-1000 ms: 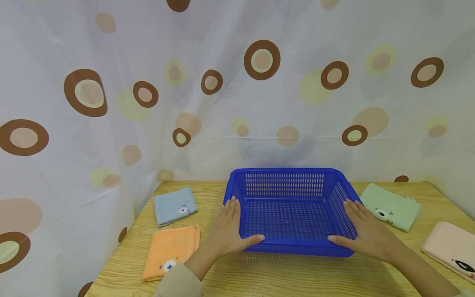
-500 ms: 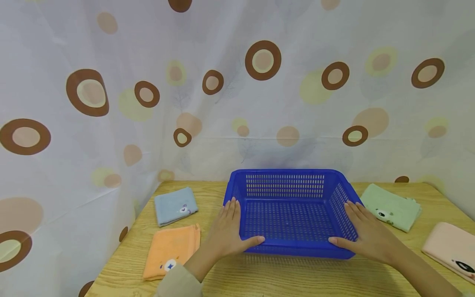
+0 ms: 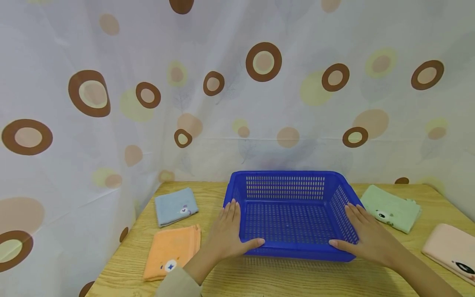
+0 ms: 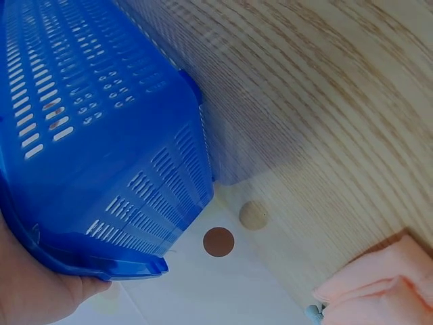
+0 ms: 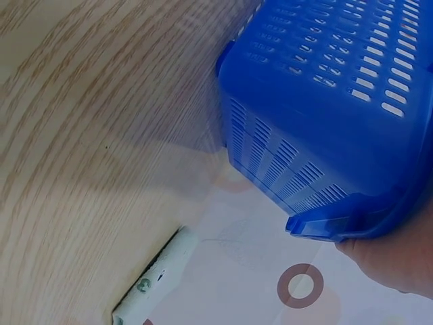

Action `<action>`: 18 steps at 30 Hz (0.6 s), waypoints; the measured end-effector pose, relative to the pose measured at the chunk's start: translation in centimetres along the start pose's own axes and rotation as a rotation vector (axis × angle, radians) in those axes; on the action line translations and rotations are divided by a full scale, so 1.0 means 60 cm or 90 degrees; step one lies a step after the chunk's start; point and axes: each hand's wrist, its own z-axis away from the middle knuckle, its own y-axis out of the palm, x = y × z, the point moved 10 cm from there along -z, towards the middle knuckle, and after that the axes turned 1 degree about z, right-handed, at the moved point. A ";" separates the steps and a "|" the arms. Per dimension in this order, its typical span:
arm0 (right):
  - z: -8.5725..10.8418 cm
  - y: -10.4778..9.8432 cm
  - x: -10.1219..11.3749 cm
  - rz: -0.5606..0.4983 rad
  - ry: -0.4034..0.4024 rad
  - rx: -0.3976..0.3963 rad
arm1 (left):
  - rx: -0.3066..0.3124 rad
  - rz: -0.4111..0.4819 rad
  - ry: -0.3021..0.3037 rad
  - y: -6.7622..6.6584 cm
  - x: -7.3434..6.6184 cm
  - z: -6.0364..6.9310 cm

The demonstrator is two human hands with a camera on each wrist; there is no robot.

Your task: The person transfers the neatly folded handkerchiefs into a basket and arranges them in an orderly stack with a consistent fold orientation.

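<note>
A blue perforated plastic basket (image 3: 285,222) stands on the wooden table, with nothing inside it. My left hand (image 3: 228,235) rests on its near left corner, fingers straight along the side rim and thumb on the front rim. At the near right corner, my right hand (image 3: 367,237) lies the same way. In the left wrist view the left hand (image 4: 34,277) touches the outside of the basket rim (image 4: 74,254). The right wrist view has the right hand (image 5: 399,254) against the rim on the other side. Parts of both hands are hidden by the basket there.
Left of the basket lie a folded blue towel (image 3: 176,206) and a folded orange towel (image 3: 172,247). On the right are a green towel (image 3: 391,208) and a pink towel (image 3: 450,249), cut off by the frame edge. A patterned curtain (image 3: 222,107) hangs behind the table.
The head view has shifted very slightly, so everything appears a little lower. Both hands stay at the basket's corners and the towels have not moved.
</note>
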 end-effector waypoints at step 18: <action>0.009 0.006 0.000 -0.012 0.002 -0.003 | 0.002 0.005 -0.001 0.001 -0.001 0.008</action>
